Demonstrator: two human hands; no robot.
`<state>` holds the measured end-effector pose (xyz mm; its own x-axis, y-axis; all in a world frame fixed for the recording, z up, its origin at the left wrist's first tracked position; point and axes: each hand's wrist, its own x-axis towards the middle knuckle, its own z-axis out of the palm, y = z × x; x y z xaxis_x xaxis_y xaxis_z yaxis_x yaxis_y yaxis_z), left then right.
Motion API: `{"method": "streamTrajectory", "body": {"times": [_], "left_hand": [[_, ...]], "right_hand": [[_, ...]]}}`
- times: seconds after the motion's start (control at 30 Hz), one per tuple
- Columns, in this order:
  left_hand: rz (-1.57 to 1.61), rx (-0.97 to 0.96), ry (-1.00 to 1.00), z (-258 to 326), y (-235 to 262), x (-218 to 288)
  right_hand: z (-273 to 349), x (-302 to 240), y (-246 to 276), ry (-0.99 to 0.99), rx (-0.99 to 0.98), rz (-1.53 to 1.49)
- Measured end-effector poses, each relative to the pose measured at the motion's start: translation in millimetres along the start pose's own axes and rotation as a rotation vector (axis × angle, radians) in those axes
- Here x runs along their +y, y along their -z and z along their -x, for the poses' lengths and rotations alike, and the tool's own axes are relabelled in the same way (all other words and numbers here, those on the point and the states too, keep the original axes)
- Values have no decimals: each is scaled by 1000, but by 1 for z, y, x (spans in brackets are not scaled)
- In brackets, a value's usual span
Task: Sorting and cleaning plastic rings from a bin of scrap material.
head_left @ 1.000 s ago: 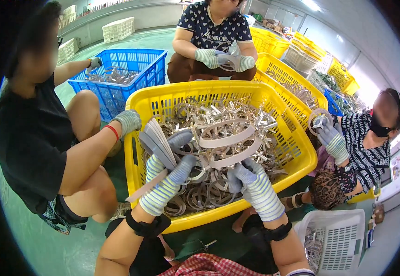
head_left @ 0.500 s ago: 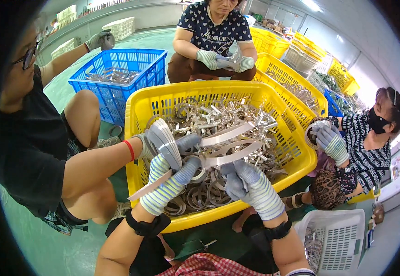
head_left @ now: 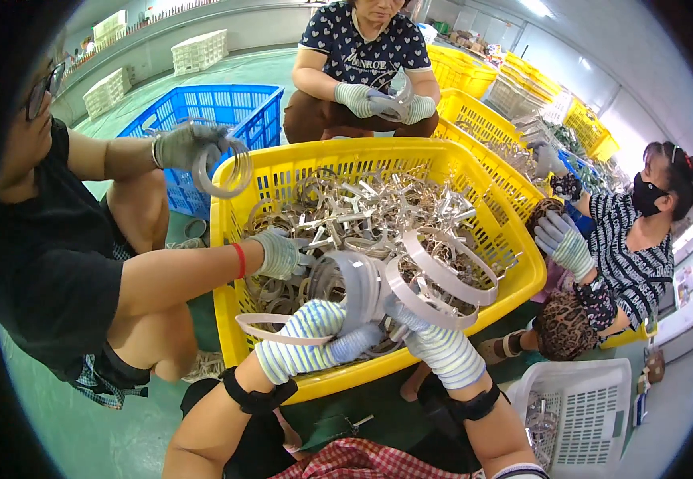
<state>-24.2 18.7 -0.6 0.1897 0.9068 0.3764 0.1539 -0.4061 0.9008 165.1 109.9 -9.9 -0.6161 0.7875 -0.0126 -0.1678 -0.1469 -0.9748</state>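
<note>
In striped gloves with grey palms, both my hands are over the near side of a yellow basket [head_left: 514, 299] of loose metal band clamps [head_left: 346, 215]. My left hand [head_left: 314, 339] is wrapped round a bunch of nested clamps [head_left: 346, 279], while a single band [head_left: 270, 327] sticks out to its left. To the right, my right hand [head_left: 434, 339] is closed on pale flat metal clamp bands [head_left: 442, 279], which loop up over the heap. My fingertips almost meet, and the thumbs are partly hidden by the bands.
At left a co-worker's gloved hand [head_left: 282, 254] reaches into the basket; the other holds rings [head_left: 225, 169]. Opposite, another person holds clamps [head_left: 394, 104]. A masked person works at right. Around stand a blue crate [head_left: 262, 120], a white basket [head_left: 594, 383] and more yellow baskets [head_left: 482, 120].
The bands in my right hand have swung up and turned to show open loops. My left bunch has tilted right. The left co-worker's hand has left my bunch; their other hand now brings rings closer.
</note>
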Motion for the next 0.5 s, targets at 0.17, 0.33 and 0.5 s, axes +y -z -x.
{"method": "streamTrajectory", "body": {"times": [0.17,0.33,0.5], "left_hand": [[-274,389,-101,-8,4,9],[-432,58,-120,2,10,10],[-542,-21,-272,3,6,18]], "right_hand": [[0,-13,4,9,65,-130],[4,-17,16,-208,151,-668],[16,-22,27,-179,-62,-572]]}}
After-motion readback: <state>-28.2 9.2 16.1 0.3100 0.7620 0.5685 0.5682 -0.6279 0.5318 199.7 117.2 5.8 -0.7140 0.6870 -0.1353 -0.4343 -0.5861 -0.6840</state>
